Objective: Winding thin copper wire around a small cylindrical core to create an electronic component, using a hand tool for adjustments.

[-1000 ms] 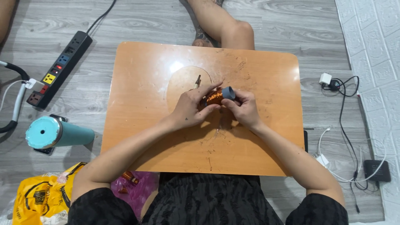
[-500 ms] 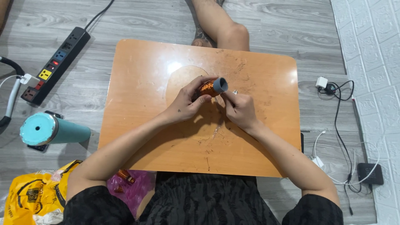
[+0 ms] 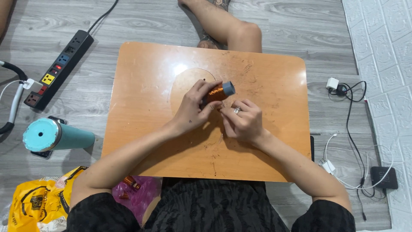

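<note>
A small spool wound with copper wire (image 3: 219, 91), with grey end caps, lies above the middle of a low orange wooden table (image 3: 141, 129). My left hand (image 3: 192, 109) grips the spool from its left side, fingers wrapped round it. Just below and to the right, my right hand (image 3: 241, 121), wearing a ring, has its fingertips pinched together close under the spool; a fine wire between them is too thin to make out. The spool's right grey cap points up and to the right.
A black power strip (image 3: 58, 71) lies on the grey floor at left. A teal bottle (image 3: 56, 136) lies beside the table. A yellow bag (image 3: 36, 204) and a purple bag (image 3: 137, 193) sit at lower left. Chargers and cables (image 3: 347, 129) lie at right. A person's leg (image 3: 227, 25) is beyond the table.
The spool has been turned and tilted in my left hand. My right hand has slipped down from the spool's end to just below it.
</note>
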